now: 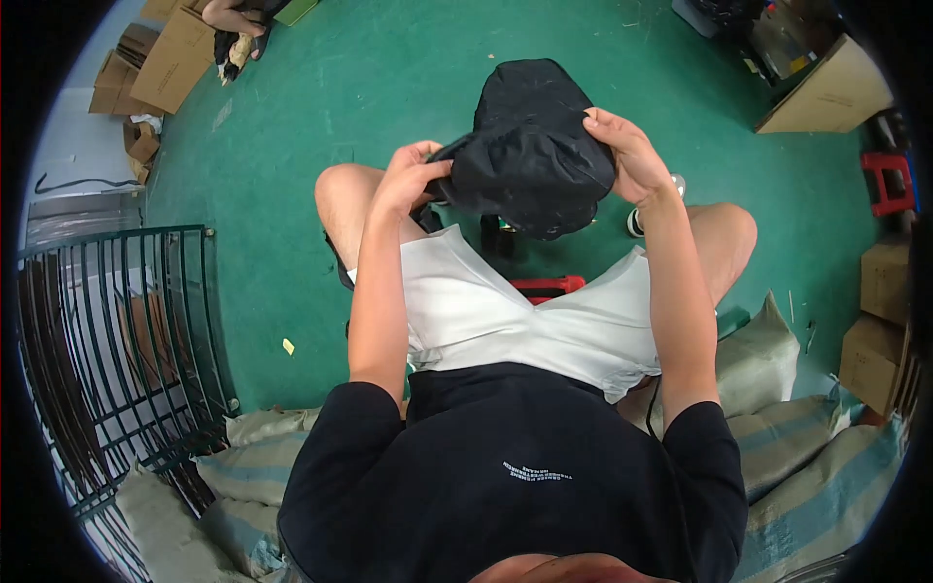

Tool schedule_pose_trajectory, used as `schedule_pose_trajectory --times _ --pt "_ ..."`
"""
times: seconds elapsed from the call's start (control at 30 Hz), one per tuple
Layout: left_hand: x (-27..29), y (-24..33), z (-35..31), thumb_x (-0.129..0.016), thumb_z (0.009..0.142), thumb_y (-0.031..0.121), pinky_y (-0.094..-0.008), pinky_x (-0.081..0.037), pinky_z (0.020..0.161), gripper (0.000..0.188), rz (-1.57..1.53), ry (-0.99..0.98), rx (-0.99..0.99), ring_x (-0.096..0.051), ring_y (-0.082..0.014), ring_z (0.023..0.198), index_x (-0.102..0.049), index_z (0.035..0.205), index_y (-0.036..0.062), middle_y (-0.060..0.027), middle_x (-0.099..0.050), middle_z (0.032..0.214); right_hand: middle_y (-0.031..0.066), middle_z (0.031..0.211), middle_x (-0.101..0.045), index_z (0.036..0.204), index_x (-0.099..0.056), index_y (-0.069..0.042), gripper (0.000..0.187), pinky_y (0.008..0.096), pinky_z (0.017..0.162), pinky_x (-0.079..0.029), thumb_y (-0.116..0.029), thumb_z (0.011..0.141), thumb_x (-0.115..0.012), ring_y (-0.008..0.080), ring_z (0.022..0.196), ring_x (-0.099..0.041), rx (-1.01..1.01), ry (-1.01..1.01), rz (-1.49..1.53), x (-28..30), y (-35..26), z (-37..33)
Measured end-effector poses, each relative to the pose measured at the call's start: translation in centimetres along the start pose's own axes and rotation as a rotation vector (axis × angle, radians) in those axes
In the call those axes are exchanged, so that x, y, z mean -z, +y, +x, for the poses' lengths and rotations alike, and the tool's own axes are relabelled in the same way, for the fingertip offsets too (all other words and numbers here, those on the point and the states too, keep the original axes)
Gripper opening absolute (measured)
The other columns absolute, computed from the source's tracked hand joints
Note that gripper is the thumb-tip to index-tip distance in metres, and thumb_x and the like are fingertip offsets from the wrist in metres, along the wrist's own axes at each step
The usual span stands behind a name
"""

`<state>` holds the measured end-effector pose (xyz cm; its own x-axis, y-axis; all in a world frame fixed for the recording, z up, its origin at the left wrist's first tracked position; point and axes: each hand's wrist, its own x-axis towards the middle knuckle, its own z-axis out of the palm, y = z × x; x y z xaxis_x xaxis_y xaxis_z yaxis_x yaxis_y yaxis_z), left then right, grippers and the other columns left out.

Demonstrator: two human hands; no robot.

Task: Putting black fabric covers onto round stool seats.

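A soft, wrinkled black fabric article (533,160) hangs spread out between my hands, above and beyond my knees. It has a rounded upper part and a fuller, puckered lower part; its exact kind is not clear. My left hand (413,177) pinches its left edge between thumb and fingers. On the other side my right hand (627,151) grips its upper right edge, thumb on the near face. Part of the fingers of each hand is hidden behind the cloth. Beneath the fabric, a dark object (498,238) shows only in part.
I sit on something red (549,288) between my legs. Stuffed woven sacks (792,447) lie behind me on both sides. A dark metal rack (126,340) stands at left. Cardboard boxes (175,63) are at far left, others (875,360) at right near a red stool (886,183). Another person's leg (233,17) shows at top left.
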<state>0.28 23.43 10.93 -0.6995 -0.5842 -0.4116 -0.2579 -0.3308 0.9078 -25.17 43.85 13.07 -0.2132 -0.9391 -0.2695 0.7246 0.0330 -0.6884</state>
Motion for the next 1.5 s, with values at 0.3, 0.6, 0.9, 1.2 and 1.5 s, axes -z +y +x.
schedule_pose_trajectory --times 0.3,0.6,0.9,1.2,1.5 --pt "-1.6 2.8 0.0 -0.043 0.099 0.038 -0.0411 -0.05 0.095 0.046 -1.012 -0.385 -0.227 -0.065 -0.0302 0.101 -0.063 0.111 -0.0019 -0.0166 -0.067 0.108 0.003 0.103 -0.061 0.127 -0.049 0.002 0.069 0.0231 0.071 -0.048 -0.03 0.073 -0.077 0.0113 0.09 -0.058 -0.323 -0.559 -0.227 2.5 2.1 1.6" --pt "-4.9 3.5 -0.8 -0.047 0.099 0.034 -0.0433 -0.047 0.099 0.043 -1.228 -0.29 -0.049 -0.063 -0.0319 0.106 -0.064 0.11 -0.0038 -0.0174 -0.066 0.112 0.0116 0.108 -0.067 0.115 -0.059 0.007 0.054 0.032 0.093 -0.048 -0.014 0.069 -0.08 0.0186 0.099 -0.064 -0.173 -0.325 -0.079 1.6 0.6 -0.1" --pt "-2.1 2.0 1.7 -0.046 0.099 0.034 -0.0413 -0.047 0.097 0.04 -1.284 -0.363 -0.229 -0.062 -0.0287 0.106 -0.062 0.115 0.0008 -0.0144 -0.065 0.114 0.0083 0.11 -0.067 0.118 -0.057 0.004 0.053 0.0327 0.092 -0.049 -0.005 0.07 -0.079 0.0182 0.1 -0.064 -0.194 -0.595 -0.374 1.3 2.6 -0.4" --pt "-5.4 -0.4 -0.2 -0.075 0.082 0.032 -0.0361 -0.04 0.097 0.097 -0.136 -0.192 -0.119 -0.044 -0.0178 0.123 -0.011 0.151 0.008 -0.0053 -0.037 0.145 0.017 0.134 -0.052 0.138 -0.039 0.0 0.069 0.0461 0.105 -0.041 -0.033 0.084 -0.066 0.0337 0.12 -0.053 0.117 -0.256 0.472 4.4 2.3 -0.5" --pt "-1.2 0.1 -1.6 -0.061 0.083 0.058 -0.0475 -0.042 0.1 0.074 -0.962 -0.444 -0.475 -0.052 -0.0273 0.118 -0.04 0.141 0.0158 -0.0111 -0.057 0.126 0.0197 0.134 -0.051 0.138 -0.036 0.004 0.063 0.0469 0.103 -0.043 -0.016 0.084 -0.061 0.0343 0.119 -0.054 0.318 -0.298 0.203 3.2 0.5 -1.1"
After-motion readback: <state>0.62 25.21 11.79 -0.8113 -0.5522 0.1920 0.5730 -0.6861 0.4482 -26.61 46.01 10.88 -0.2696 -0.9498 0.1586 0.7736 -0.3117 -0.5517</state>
